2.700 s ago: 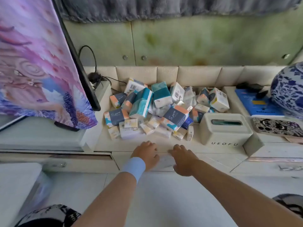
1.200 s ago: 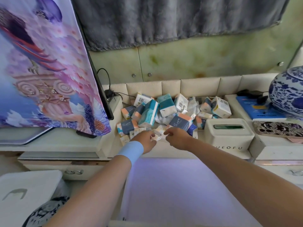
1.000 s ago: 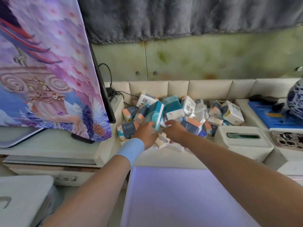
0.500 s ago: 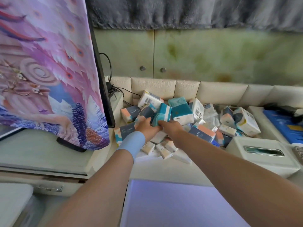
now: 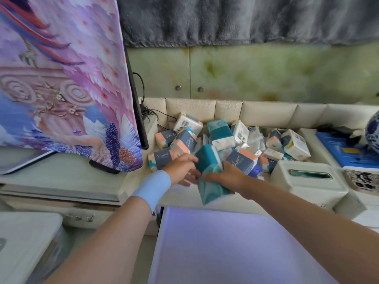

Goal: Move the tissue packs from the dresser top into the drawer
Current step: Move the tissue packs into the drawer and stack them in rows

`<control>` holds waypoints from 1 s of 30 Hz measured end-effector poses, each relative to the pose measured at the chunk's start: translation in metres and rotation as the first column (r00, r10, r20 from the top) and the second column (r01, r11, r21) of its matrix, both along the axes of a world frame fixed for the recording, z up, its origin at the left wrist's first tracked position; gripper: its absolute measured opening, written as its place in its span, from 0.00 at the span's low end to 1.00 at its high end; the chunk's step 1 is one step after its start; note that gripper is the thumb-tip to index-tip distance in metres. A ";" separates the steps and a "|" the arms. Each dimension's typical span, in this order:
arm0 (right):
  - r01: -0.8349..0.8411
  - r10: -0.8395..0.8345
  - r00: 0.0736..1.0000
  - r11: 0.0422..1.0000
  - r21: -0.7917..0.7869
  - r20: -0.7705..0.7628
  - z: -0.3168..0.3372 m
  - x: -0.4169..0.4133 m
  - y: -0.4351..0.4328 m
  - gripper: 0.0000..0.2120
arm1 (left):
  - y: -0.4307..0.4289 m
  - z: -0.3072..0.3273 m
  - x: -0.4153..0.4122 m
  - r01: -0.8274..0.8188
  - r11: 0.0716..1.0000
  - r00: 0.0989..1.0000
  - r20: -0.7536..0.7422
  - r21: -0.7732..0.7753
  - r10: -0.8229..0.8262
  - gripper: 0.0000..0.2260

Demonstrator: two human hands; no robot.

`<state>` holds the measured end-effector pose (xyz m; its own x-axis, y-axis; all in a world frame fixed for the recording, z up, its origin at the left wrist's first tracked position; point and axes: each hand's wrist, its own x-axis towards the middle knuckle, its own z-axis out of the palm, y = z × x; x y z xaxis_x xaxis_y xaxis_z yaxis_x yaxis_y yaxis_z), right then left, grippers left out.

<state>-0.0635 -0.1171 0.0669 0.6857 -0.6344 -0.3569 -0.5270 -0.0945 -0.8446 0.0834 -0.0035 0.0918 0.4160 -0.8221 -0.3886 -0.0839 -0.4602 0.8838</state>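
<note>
A heap of tissue packs (image 5: 231,140) in teal, grey-peach and white lies on the cream dresser top (image 5: 180,193), against its padded back. I hold a teal pack (image 5: 209,173) between both hands, near the dresser's front edge. My left hand (image 5: 182,168), with a blue wristband, presses its left side. My right hand (image 5: 227,176) grips its right side. The pack is blurred and tilted, its lower end over the edge. Below it the pulled-out drawer (image 5: 235,247) shows a pale bare bottom.
A screen draped with a purple patterned cloth (image 5: 61,78) stands at left, cables behind it. A white tissue box (image 5: 307,177) sits right of the heap. Further right lie a blue book (image 5: 348,152) and a blue-white vase (image 5: 372,134). A white stool (image 5: 26,242) is lower left.
Both hands left the drawer front, and the drawer now stands open. They reached into the heap, took a teal pack and pulled it toward the front edge.
</note>
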 end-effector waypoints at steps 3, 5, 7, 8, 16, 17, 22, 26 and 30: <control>-0.232 0.245 0.949 0.969 0.088 -0.198 -0.018 -0.026 0.031 0.22 | 0.029 -0.019 -0.015 0.185 0.937 0.950 0.190 0.295 -0.247 0.06; -0.311 0.355 0.876 0.933 0.179 -0.328 -0.032 -0.041 0.053 0.24 | 0.048 -0.033 -0.022 0.183 0.876 0.876 0.330 0.447 -0.352 0.11; -0.342 0.404 0.794 0.915 0.215 -0.455 -0.045 -0.046 0.074 0.29 | 0.063 -0.045 -0.028 0.166 0.852 0.846 0.372 0.497 -0.382 0.13; -0.325 0.380 0.774 0.925 0.197 -0.507 -0.053 -0.046 0.083 0.32 | 0.069 -0.051 -0.032 0.164 0.845 0.847 0.366 0.508 -0.385 0.13; -0.006 0.093 0.954 0.957 0.291 -0.286 -0.114 -0.024 0.119 0.27 | 0.082 -0.105 -0.045 0.204 0.778 0.790 0.370 0.595 -0.490 0.20; -0.017 0.102 0.962 0.949 0.316 -0.254 -0.119 -0.022 0.118 0.26 | 0.081 -0.112 -0.043 0.208 0.770 0.782 0.371 0.603 -0.501 0.21; 0.032 0.080 0.959 0.923 0.383 -0.273 -0.137 -0.008 0.111 0.34 | 0.081 -0.140 -0.030 0.239 0.692 0.638 0.426 0.682 -0.641 0.26; 0.073 0.066 0.951 0.901 0.428 -0.301 -0.144 0.001 0.110 0.24 | 0.082 -0.153 -0.019 0.163 0.725 0.531 0.560 0.669 -0.636 0.28; 0.202 -0.056 0.954 0.843 0.498 -0.293 -0.159 0.015 0.109 0.16 | 0.084 -0.157 -0.017 0.168 0.678 0.451 0.556 0.716 -0.698 0.25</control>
<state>-0.0490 -0.0080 -0.0922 0.4477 -0.3822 -0.8084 -0.7075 0.4015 -0.5817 0.0666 0.0808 -0.0654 0.3899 -0.7588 -0.5217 -0.8899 -0.4561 -0.0016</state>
